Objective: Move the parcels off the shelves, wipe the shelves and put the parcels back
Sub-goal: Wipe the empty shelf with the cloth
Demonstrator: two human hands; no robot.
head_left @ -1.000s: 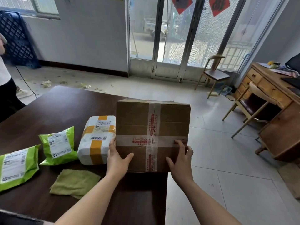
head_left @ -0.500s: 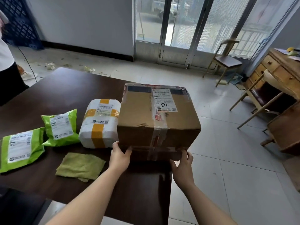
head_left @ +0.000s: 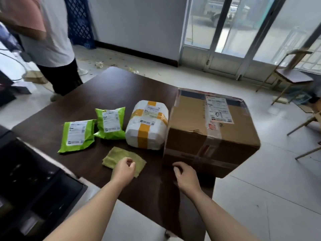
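Cardboard box [head_left: 208, 136] sits on the right corner of the dark table [head_left: 121, 87], its label facing up, snug beside the white parcel with orange tape [head_left: 147, 131]. Two green mailers [head_left: 78, 134] [head_left: 110, 123] lie further left. My right hand [head_left: 186, 178] hovers just in front of the box, fingers loosely curled, holding nothing. My left hand [head_left: 124, 171] is over the green cloth [head_left: 111, 158], fingers curled; can't tell if they've got it. Another person [head_left: 52, 40] stands beyond the table.
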